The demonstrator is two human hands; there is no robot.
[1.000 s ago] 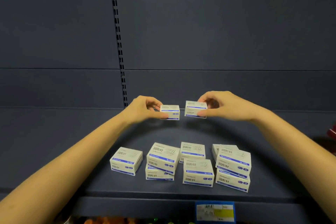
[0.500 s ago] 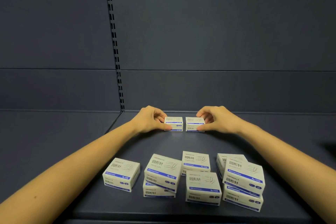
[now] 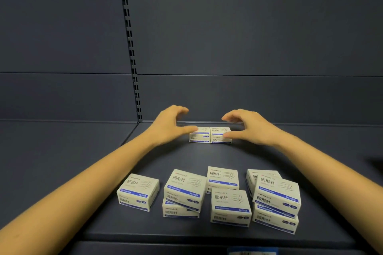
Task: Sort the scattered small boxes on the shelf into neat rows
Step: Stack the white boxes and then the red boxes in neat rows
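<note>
Two small white cardboard boxes with blue stripes sit side by side near the back edge of the dark blue metal shelf [image 3: 207,157], their inner sides touching: the left back box [image 3: 199,135] and the right back box [image 3: 220,135]. Both lie flat, printed tops up, long axes running along the back edge, blue-striped fronts facing the shelf's front edge.

The left hand [image 3: 169,125] hovers at the outer side of the left back box, fingers curled and spread apart, thumb lying against the box's top left corner. The right hand [image 3: 248,125] mirrors it, fingers arched and parted above the shelf, thumb resting on the right back box's front right corner. Neither hand pinches anything. Both forearms reach in from the front corners of the shelf.

Near the front edge lies a loose cluster of similar boxes: a single box [image 3: 138,191] at the left, a tilted stacked pair [image 3: 184,190], two middle boxes [image 3: 229,207] overlapping front to back, and a skewed pile [image 3: 276,196] at the right.

Behind, a slotted upright rail [image 3: 129,43] runs up the dark back panel [image 3: 248,27].
</note>
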